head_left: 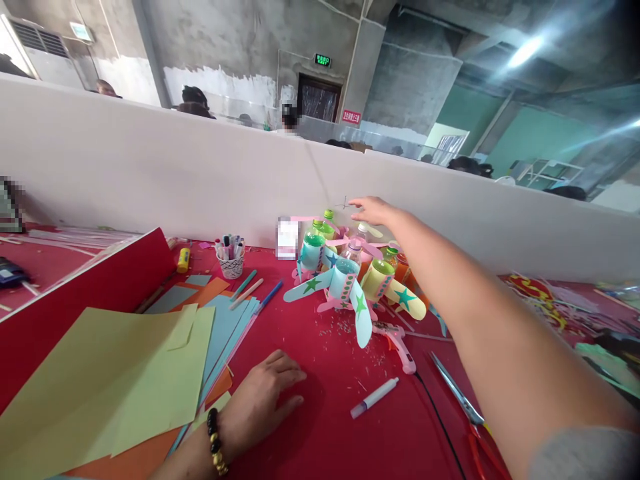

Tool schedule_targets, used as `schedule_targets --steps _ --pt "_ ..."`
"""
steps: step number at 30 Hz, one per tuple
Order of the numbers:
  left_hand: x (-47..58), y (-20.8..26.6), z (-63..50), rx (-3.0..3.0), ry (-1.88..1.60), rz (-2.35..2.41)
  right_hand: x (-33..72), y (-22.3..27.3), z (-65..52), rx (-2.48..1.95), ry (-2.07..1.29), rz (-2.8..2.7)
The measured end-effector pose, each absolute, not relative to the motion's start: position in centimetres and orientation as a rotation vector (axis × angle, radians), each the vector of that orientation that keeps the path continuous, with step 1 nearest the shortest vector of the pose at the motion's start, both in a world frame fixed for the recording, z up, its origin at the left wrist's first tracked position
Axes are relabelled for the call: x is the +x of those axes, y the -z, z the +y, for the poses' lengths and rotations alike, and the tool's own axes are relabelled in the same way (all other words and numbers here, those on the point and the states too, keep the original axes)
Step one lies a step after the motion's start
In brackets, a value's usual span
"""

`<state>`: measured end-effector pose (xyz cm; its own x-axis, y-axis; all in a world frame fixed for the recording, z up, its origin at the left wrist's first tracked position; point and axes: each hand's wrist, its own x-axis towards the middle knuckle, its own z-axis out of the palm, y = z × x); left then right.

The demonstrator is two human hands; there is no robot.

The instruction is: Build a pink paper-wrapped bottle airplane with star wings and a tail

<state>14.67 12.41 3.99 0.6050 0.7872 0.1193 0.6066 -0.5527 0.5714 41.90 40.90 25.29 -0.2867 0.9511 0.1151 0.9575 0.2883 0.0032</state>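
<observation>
My left hand (273,393) rests open and palm down on the red tabletop, beside the paper sheets, with nothing held. My right hand (375,211) reaches over the back of a bottle group toward the white partition, its fingers apart. A thin cross-shaped mark or object (345,203) shows just off its fingertips; which one I cannot tell. Below it stand toy planes made from plastic bottles and paper: a light blue plane (344,279) with green stars in front, a yellow plane (383,273) to its right, and another blue plane (313,250) behind left.
A pink glue gun (400,343) and a white marker (375,398) lie in front of the planes. Red-handled scissors (463,397) lie under my right arm. Yellow-green paper (115,373) covers the left side, near a pen cup (231,263) and a glue stick (183,260). The partition (200,173) closes the back.
</observation>
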Motion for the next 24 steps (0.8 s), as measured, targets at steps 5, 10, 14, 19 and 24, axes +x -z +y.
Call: schedule_targets --steps 5,10,14,19,24 --pt "14.6 -4.3 12.5 2.317 -0.521 1.124 38.6 -24.5 44.1 -1.833 0.148 -2.591" --pt "14.6 -4.5 12.5 2.286 -0.529 1.101 39.6 -23.9 46.0 -2.156 0.067 -2.590" --pt "14.8 -4.3 12.4 2.281 -0.508 1.099 41.8 -23.1 46.0 -2.255 -0.078 -2.550" --pt "14.8 -4.1 12.4 2.278 -0.479 1.104 44.4 -24.1 45.7 -2.195 -0.137 -2.276" --pt "14.8 -4.1 12.5 2.285 -0.482 1.108 47.5 -27.1 44.8 -2.042 -0.072 -1.962"
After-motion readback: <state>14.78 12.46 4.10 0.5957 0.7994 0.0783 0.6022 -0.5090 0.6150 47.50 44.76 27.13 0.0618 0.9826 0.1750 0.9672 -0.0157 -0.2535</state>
